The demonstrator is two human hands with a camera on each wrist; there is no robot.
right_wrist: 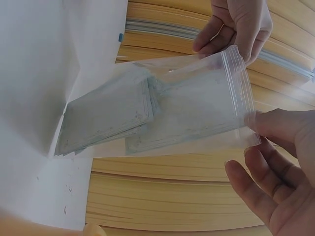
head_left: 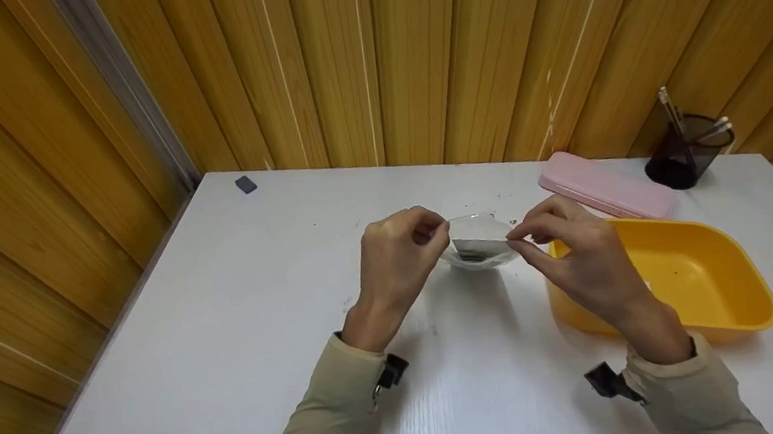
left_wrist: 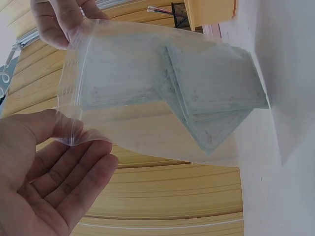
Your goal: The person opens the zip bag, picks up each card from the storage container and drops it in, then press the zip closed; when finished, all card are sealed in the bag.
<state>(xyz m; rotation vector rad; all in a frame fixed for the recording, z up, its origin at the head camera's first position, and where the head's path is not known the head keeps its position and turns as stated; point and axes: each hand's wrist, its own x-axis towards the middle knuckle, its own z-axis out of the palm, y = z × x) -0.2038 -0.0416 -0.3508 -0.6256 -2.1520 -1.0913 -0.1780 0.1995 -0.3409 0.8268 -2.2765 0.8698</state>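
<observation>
A small grey eraser (head_left: pixel 246 184) lies on the white worktop (head_left: pixel 229 345) far to the left of the clear zip bag (head_left: pixel 478 245), near the wooden wall. The left hand (head_left: pixel 401 257) pinches the bag's left top corner between thumb and fingertips. The bag hangs between both hands above the middle of the worktop, its zip strip uppermost and a stack of pale square cards (left_wrist: pixel 216 93) settled in its bottom. The right hand (head_left: pixel 574 255) pinches the opposite corner the same way. The cards look to be already inside; whether the zip is pressed closed I cannot tell. Right of the bag sits a yellow tray (head_left: pixel 736 311), with a pink case (head_left: pixel 604 192) and dark pen cup (head_left: pixel 685 156) behind it.
</observation>
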